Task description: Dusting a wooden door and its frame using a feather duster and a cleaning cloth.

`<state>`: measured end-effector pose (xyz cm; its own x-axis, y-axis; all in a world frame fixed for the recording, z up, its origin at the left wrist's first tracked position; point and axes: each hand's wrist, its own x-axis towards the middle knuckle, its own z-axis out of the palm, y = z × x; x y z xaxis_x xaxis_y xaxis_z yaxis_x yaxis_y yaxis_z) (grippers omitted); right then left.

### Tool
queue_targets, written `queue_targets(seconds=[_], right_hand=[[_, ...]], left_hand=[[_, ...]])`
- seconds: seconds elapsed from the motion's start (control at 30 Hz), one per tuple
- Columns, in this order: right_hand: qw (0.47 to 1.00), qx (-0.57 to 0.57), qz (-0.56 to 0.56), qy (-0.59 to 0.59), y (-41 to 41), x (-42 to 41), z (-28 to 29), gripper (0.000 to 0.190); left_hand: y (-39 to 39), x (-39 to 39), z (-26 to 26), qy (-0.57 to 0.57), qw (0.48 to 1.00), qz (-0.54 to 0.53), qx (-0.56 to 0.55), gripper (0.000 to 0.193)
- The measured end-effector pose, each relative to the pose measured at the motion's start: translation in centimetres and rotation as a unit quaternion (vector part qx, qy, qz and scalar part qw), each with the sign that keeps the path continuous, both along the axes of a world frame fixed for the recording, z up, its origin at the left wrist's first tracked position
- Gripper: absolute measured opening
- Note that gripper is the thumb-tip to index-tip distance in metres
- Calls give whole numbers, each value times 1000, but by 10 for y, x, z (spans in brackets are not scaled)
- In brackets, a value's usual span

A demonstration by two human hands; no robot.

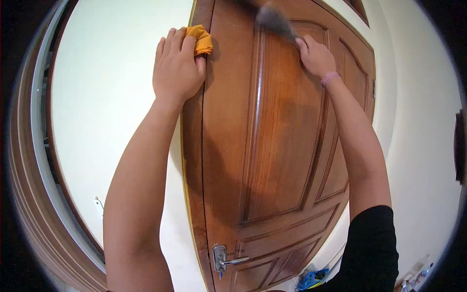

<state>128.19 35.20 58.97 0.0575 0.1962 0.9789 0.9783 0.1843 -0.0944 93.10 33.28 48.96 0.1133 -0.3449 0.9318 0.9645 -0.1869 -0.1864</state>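
In front of me stands a brown panelled wooden door [222, 146] in a wooden frame [192, 153]. My left hand [178, 69], raised to the upper part of the frame, has a folded orange-yellow cloth [201, 36] under its fingers. My right hand [318, 57] grips the handle of a duster or brush [273, 18] before the upper door panel. The head of that tool is dark grey and blurred, so its exact kind and whether it touches the wood cannot be made out.
A metal lever handle [233, 260] with a key [220, 275] in its lock juts from the door low down. Pale walls [109, 91] flank the frame. On the floor lie a blue plastic bag [313, 279] and, at far right, several bottles [419, 272].
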Motion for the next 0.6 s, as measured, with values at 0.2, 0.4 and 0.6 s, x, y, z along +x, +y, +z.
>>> queue_targets(seconds=[0.2,0.4,0.6], right_hand=[[992,16,4,128,11,55,-33,59],[993,-58,-17,101,12,88,-105,66],[995,-51,-21,83,4,97,-223,52]], left_hand=[[-2,1,1,-12,1000,17,5,38],[-2,2,3,-6,999,20,-27,40],[0,4,2,-10,998,63,-5,40]])
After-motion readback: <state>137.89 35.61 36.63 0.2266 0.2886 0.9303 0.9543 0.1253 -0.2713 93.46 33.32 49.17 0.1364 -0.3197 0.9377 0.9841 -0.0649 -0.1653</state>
